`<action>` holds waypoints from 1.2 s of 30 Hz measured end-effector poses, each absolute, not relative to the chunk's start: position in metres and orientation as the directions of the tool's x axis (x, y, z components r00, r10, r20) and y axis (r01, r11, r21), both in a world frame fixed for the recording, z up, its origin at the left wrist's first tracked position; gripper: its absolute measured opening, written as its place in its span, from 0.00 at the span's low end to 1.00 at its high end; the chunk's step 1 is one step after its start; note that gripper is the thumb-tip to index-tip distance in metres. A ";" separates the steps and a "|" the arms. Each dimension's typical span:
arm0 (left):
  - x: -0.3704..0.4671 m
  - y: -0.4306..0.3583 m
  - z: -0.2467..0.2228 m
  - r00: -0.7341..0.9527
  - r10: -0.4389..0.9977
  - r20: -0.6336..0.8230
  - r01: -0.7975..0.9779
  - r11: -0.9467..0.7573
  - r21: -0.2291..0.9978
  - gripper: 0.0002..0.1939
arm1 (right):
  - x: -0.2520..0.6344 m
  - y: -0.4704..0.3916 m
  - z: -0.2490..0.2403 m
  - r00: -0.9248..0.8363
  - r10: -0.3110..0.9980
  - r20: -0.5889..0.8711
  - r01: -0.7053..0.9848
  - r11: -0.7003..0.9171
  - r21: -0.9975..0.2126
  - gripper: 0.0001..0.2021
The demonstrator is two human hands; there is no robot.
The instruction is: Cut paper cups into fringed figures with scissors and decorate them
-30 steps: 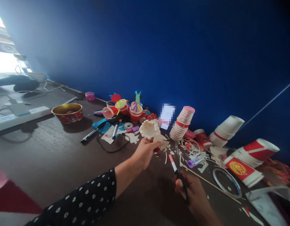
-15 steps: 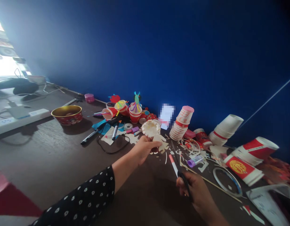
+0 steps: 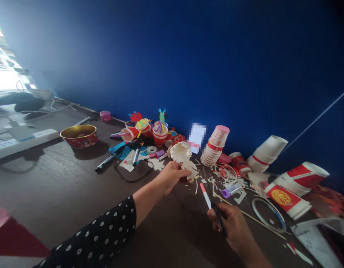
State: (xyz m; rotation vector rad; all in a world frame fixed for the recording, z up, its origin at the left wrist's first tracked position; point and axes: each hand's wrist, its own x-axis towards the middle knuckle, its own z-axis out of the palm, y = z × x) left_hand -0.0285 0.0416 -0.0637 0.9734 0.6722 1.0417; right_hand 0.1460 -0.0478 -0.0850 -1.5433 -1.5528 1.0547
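Observation:
My left hand [image 3: 170,178] is closed, thumb on top, on a cream paper cutout [image 3: 192,172] with wavy edges. Directly above its fingers is a white paper cup [image 3: 181,152] with a snipped, fringed rim, its opening facing me; whether the fingers also grip it is hidden. Wrapped around the black handles of the scissors [image 3: 219,219] is my right hand [image 3: 230,223]; the dark blades point away from me. Alongside the blades a white marker with a pink end [image 3: 205,195] shows, and I cannot tell whether the hand holds it. White paper scraps [image 3: 212,182] lie between the hands.
Stacked paper cups [image 3: 215,147] stand by the blue wall, more cups [image 3: 289,197] lie at right. A purple glue stick [image 3: 230,190], a tape roll [image 3: 268,215] and a thin stick [image 3: 261,222] are near my right hand. At left are a red-gold bowl [image 3: 79,137] and a power strip [image 3: 24,143].
The fringed cup has shifted slightly right and turned a little, so its opening shows more. My right hand keeps its hold on the scissors, almost unmoved.

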 end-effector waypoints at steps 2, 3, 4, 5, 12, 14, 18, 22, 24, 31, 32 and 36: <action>-0.028 0.041 -0.064 0.375 0.927 -0.011 -0.407 0.175 0.897 0.09 | 0.144 -0.048 -0.081 -0.044 0.998 -0.045 0.402 -0.023 -0.915 0.18; -0.028 0.041 -0.064 0.375 0.927 -0.007 -0.413 0.174 0.894 0.09 | 0.143 -0.048 -0.080 -0.049 0.998 -0.029 0.381 -0.008 -0.924 0.18; -0.028 0.041 -0.063 0.374 0.927 -0.004 -0.420 0.173 0.891 0.09 | 0.142 -0.049 -0.079 -0.056 0.998 -0.013 0.365 0.008 -0.931 0.18; -0.028 0.040 -0.063 0.373 0.928 -0.002 -0.426 0.173 0.888 0.08 | 0.142 -0.049 -0.078 -0.063 0.998 -0.007 0.359 0.016 -0.933 0.18; -0.029 0.040 -0.060 0.370 0.929 -0.015 -0.421 0.182 0.889 0.07 | 0.146 -0.048 -0.083 -0.030 0.999 -0.017 0.450 -0.002 -0.893 0.19; -0.028 0.040 -0.061 0.361 0.932 -0.020 -0.416 0.180 0.892 0.08 | 0.146 -0.048 -0.082 -0.045 0.999 0.006 0.433 0.025 -0.901 0.18; -0.028 0.041 -0.062 0.368 0.930 -0.026 -0.418 0.190 0.889 0.09 | 0.147 -0.048 -0.081 -0.055 0.998 0.003 0.464 0.028 -0.885 0.19; -0.027 0.041 -0.062 0.365 0.931 -0.030 -0.420 0.193 0.887 0.09 | 0.149 -0.047 -0.083 -0.046 0.999 -0.014 0.479 0.010 -0.878 0.20; -0.027 0.041 -0.062 0.355 0.934 -0.030 -0.417 0.187 0.889 0.09 | 0.149 -0.047 -0.082 -0.054 0.998 0.011 0.466 0.035 -0.884 0.19; -0.027 0.043 -0.065 0.351 0.936 -0.017 -0.405 0.169 0.898 0.08 | 0.146 -0.050 -0.082 -0.040 0.999 -0.027 0.479 -0.005 -0.878 0.19; -0.027 0.043 -0.065 0.354 0.935 -0.019 -0.407 0.173 0.897 0.09 | 0.146 -0.050 -0.083 -0.036 0.999 -0.039 0.475 -0.017 -0.880 0.19; -0.027 0.042 -0.064 0.350 0.936 -0.025 -0.419 0.180 0.890 0.10 | 0.147 -0.048 -0.083 -0.068 0.998 0.003 0.482 0.035 -0.875 0.17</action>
